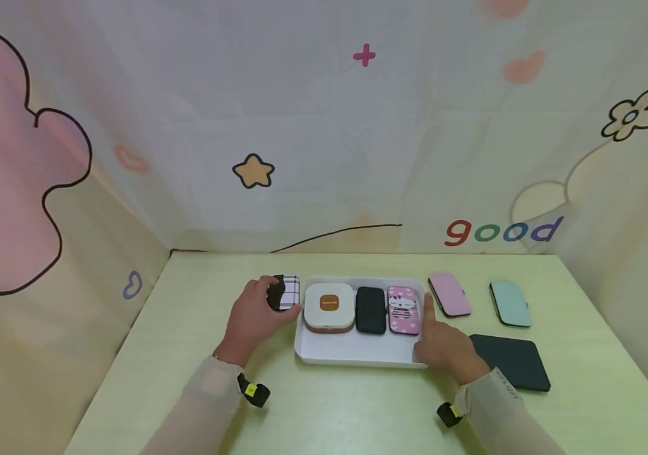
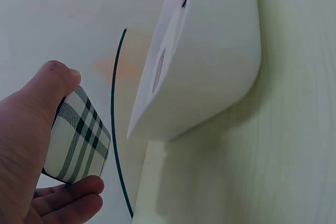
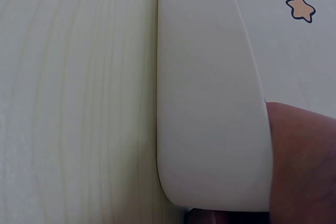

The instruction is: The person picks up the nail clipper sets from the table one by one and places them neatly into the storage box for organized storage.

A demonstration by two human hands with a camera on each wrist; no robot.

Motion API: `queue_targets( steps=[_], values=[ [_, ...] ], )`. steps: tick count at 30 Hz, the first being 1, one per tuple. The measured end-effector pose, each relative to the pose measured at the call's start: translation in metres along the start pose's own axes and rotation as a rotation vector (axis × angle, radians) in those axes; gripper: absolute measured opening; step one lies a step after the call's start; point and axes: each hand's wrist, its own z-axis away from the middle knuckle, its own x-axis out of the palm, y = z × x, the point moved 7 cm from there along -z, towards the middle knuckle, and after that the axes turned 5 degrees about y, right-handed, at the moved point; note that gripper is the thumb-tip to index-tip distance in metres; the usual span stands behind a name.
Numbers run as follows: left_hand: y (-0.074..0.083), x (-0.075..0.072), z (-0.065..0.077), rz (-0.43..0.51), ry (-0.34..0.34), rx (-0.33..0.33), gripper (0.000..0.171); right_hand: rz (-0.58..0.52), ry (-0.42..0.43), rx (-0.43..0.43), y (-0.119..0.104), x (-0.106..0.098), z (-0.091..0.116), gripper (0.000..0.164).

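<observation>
My left hand point(image 1: 252, 316) grips a small case with a black-and-white plaid cover point(image 1: 291, 292) just off the left end of a white tray point(image 1: 352, 355). In the left wrist view, the plaid case point(image 2: 79, 137) sits between thumb and fingers, tilted. At the tray's right end, my right hand point(image 1: 446, 344) holds the wall, index finger pointing along the rim and thumb over the front corner. Inside the tray, side by side, lie a round-cornered white case with a brown label point(image 1: 328, 303), a black case point(image 1: 371, 311) and a pink cartoon-print case point(image 1: 403, 309).
On the table right of the tray lie a plain pink case point(image 1: 450, 294) and a mint-green case point(image 1: 510, 303). A larger dark flat case point(image 1: 514, 363) lies nearer, partly behind the right hand. A printed curtain point(image 1: 324, 139) hangs along the table's back edge.
</observation>
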Motion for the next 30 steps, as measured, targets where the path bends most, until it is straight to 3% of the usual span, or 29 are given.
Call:
queue_targets(
  steps=[13,21,30],
  values=[
    [0.064,0.016,0.006,0.024,-0.055,0.120,0.070,-0.016,0.002,-0.011,-0.002,-0.001,0.000,0.103],
    [0.086,0.022,0.009,0.015,-0.098,0.171,0.070,-0.019,0.017,-0.021,-0.004,-0.004,0.003,0.101],
    [0.113,0.044,0.015,-0.090,-0.153,0.229,0.077,-0.018,0.001,-0.006,-0.001,-0.002,0.001,0.101]
  ],
)
